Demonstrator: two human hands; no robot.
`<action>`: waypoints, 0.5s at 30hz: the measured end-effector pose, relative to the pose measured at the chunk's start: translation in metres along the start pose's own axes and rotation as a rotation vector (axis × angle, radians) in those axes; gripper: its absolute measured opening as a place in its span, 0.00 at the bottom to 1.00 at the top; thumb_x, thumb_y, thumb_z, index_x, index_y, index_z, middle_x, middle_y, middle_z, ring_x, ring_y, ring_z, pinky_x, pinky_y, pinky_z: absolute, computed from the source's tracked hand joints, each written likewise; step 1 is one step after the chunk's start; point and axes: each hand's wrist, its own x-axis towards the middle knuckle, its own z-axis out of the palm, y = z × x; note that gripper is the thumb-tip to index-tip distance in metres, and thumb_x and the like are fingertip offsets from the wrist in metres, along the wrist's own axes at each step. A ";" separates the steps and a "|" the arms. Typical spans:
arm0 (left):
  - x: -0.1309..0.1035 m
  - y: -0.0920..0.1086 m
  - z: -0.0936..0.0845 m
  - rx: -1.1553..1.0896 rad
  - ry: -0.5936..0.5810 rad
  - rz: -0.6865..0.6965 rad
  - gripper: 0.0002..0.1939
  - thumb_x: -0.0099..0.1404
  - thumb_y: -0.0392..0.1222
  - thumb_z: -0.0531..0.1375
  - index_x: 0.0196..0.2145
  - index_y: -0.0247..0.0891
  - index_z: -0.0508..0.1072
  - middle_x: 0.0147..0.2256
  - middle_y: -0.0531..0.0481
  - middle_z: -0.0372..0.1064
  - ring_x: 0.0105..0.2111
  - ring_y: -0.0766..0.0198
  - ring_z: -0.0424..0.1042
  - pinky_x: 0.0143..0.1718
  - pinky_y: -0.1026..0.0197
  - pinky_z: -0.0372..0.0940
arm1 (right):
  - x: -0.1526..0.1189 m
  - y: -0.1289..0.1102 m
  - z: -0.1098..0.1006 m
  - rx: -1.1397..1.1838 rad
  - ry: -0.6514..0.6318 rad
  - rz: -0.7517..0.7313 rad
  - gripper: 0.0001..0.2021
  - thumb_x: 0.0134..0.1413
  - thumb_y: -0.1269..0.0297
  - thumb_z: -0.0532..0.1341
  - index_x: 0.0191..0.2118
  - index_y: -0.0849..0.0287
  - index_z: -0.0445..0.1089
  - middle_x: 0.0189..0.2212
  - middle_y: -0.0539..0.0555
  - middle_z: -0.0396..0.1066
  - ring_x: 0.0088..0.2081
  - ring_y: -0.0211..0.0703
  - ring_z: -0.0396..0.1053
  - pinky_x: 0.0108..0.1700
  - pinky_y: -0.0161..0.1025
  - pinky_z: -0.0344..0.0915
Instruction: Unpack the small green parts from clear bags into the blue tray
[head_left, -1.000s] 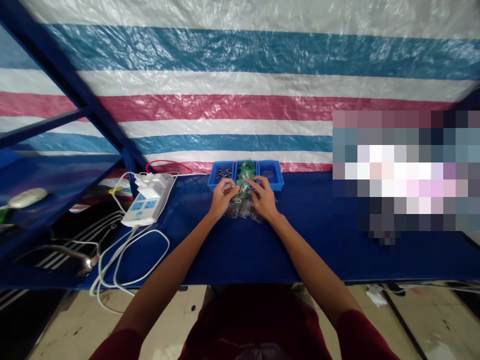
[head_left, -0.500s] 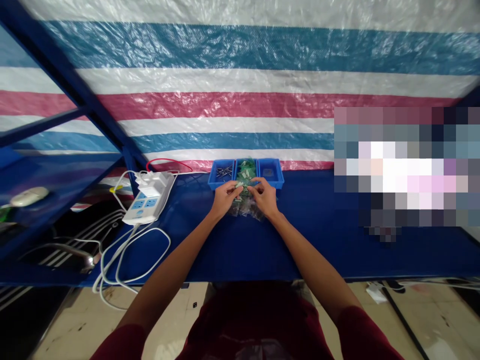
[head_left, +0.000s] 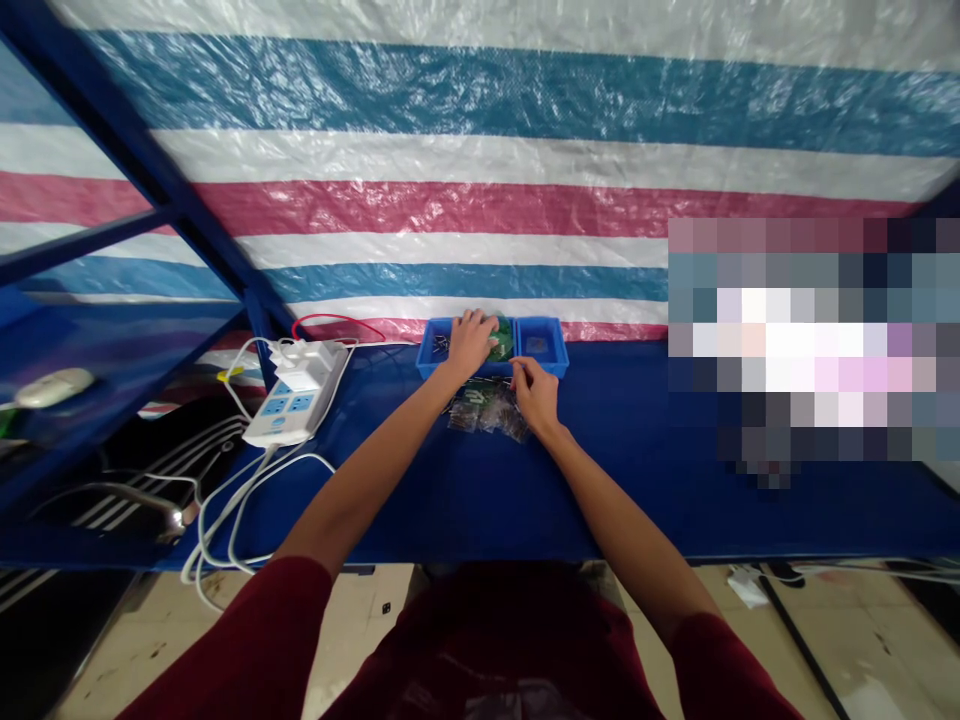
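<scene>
My left hand reaches over the blue bins, its fingers apart above the divider between the left and middle compartments. Beneath and beside it, the middle bin holds crumpled green material with small pale pieces. The left bin, partly covered by that hand, contains thin metal pieces. My right hand is closed, thumb and index finger together at the front of the bins; whatever is between them is too small to make out. Small clear plastic bags with dark contents lie just below the hands.
The right bin has a small clear item inside. A white power strip with plugged-in chargers and looping white cables is at the left of the blue table. A pixelated patch hides the right side.
My left hand has moved up and forward, from beside the right hand to over the bins. My right hand stays near the bins' front edge, slightly lower. The plastic bags are more exposed.
</scene>
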 end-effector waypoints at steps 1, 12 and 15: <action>0.002 0.001 0.002 0.019 -0.047 0.051 0.07 0.62 0.32 0.59 0.36 0.37 0.75 0.39 0.43 0.72 0.42 0.53 0.68 0.42 0.56 0.59 | 0.000 0.000 0.000 -0.010 -0.015 0.001 0.16 0.64 0.58 0.49 0.42 0.58 0.71 0.21 0.48 0.68 0.23 0.39 0.67 0.32 0.34 0.61; 0.001 -0.012 -0.009 -0.072 -0.288 0.106 0.08 0.58 0.35 0.61 0.32 0.38 0.81 0.33 0.45 0.77 0.34 0.58 0.74 0.34 0.62 0.62 | -0.001 0.002 0.004 -0.014 -0.059 -0.033 0.15 0.63 0.60 0.50 0.40 0.58 0.73 0.20 0.48 0.70 0.24 0.40 0.68 0.33 0.35 0.61; -0.004 -0.013 -0.013 -0.046 -0.300 0.101 0.09 0.58 0.34 0.60 0.32 0.39 0.82 0.32 0.46 0.78 0.35 0.57 0.75 0.35 0.62 0.62 | -0.002 0.003 0.006 -0.014 -0.073 -0.038 0.15 0.62 0.60 0.51 0.40 0.58 0.73 0.21 0.49 0.70 0.24 0.40 0.68 0.33 0.36 0.62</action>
